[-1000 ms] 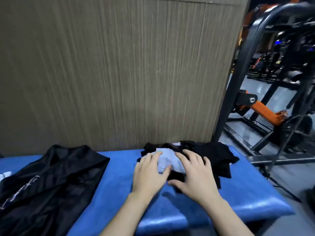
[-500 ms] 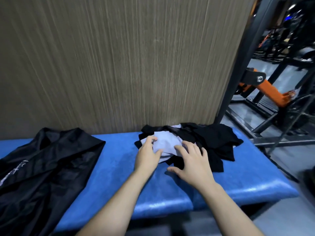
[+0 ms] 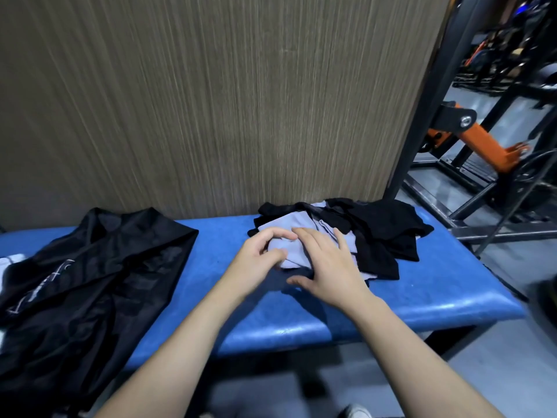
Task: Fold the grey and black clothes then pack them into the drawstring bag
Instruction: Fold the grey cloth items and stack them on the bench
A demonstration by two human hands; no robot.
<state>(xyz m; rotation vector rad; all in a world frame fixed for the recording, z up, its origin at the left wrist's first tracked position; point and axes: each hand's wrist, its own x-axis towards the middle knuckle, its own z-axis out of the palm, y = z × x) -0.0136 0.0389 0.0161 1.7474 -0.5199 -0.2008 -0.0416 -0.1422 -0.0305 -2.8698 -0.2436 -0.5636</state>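
Note:
A grey garment [image 3: 289, 250] lies crumpled on top of a black garment [image 3: 388, 233] on the right half of the blue bench [image 3: 422, 285]. My left hand [image 3: 259, 257] pinches the grey cloth's left edge between curled fingers and thumb. My right hand [image 3: 328, 267] lies flat on the grey cloth with fingers spread, pressing it down. The black drawstring bag [image 3: 90, 273] lies flat and open-looking on the bench's left half, apart from both hands.
A brown wood-grain wall [image 3: 211, 101] stands right behind the bench. Black and orange gym machine frames [image 3: 470, 137] stand on the floor to the right. A white item [image 3: 9, 260] peeks out at the far left edge. My shoe [image 3: 355, 413] shows below.
My left hand has gone from lying flat on the grey cloth to pinching its left edge. The right hand slid further onto the grey cloth. The camera tilted down.

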